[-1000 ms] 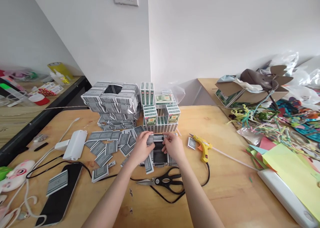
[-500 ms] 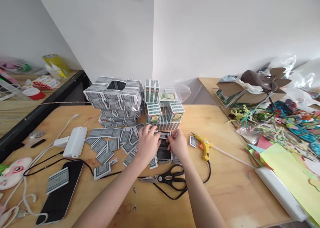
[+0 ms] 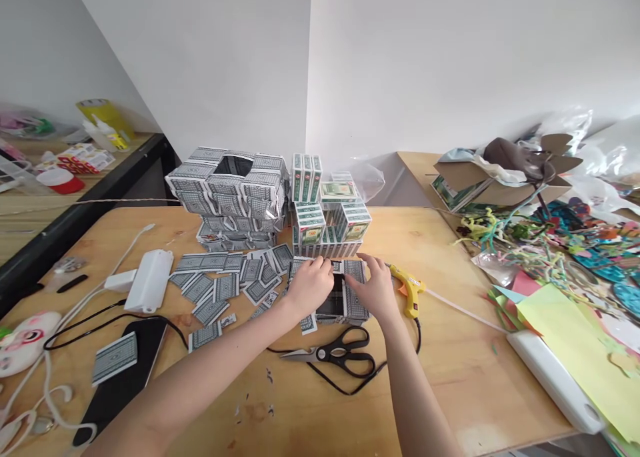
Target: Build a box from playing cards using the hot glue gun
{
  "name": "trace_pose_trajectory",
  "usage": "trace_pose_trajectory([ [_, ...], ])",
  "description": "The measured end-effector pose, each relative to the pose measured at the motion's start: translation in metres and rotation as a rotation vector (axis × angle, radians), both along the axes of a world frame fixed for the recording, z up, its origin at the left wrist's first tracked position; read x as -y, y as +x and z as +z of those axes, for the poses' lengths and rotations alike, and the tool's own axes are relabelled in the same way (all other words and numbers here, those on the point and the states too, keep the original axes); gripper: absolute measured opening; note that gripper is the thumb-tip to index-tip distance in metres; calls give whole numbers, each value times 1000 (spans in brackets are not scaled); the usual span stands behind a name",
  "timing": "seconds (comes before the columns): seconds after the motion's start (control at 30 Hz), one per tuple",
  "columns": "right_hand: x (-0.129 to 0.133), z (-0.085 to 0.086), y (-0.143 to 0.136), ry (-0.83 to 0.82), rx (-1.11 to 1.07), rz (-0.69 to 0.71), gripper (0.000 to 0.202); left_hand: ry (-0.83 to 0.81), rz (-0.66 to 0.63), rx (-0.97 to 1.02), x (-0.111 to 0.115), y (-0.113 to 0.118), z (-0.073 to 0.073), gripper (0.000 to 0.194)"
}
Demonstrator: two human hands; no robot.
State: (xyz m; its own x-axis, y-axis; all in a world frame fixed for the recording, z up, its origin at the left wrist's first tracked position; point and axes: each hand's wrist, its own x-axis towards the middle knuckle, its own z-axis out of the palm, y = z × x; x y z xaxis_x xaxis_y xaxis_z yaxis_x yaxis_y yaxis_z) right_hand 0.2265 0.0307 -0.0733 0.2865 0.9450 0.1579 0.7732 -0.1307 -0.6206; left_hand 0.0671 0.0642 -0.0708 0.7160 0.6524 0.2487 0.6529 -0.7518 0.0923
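A small open-topped box made of grey-patterned playing cards (image 3: pixel 355 298) sits in front of me, with a dark inside. My left hand (image 3: pixel 311 285) is closed over its left and back side, fingers curled together; what they grip is hidden. At the box's right side is my right hand (image 3: pixel 376 289), its thumb and fingers apart, the thumb near the top of the card wall. Loose playing cards (image 3: pixel 226 287) lie spread to the left. Black-handled scissors (image 3: pixel 334 355) rest just in front of the box, and a yellow glue gun (image 3: pixel 413 293) lies right of my right hand.
Behind stand a larger playing-card structure (image 3: pixel 227 187) and stacked card packs (image 3: pixel 327 223). A phone (image 3: pixel 125 383), white adapter (image 3: pixel 149 280) and cables lie left. Coloured paper (image 3: pixel 565 350), a white device (image 3: pixel 555 381) and a cardboard box (image 3: pixel 470 193) are on the right.
My left hand has curled its fingers and moved slightly right and down. The right hand has opened from a pinch inside the box and shifted right, showing the right card wall.
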Motion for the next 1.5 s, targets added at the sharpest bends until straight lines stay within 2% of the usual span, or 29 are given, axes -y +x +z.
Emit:
trace_pose_trajectory([
  [0.1,2,-11,-5,1,-24,50,56,56,2,-68,1,0,0,29],
  [0.27,1,-24,-13,4,-91,25,58,146,4,-139,3,-1,-2,28],
  [0.5,1,-27,-12,60,-107,17,55,207,7,-166,2,1,-4,27],
  [0.73,2,-29,-12,96,-120,15,53,209,-34,-213,2,3,-3,24],
  [1.0,1,-28,-14,80,-141,44,51,185,-62,-163,0,8,-3,26],
  [1.13,0,-27,-14,103,-129,36,47,129,-61,-99,-5,7,-3,24],
  [1.23,0,-27,-14,105,-115,26,45,21,-23,-20,-13,1,-1,23],
  [1.4,0,-27,-14,85,-73,19,48,-273,185,68,-26,-17,6,44],
  [1.5,-2,-24,-17,105,43,52,48,-407,259,61,-31,-23,11,41],
])
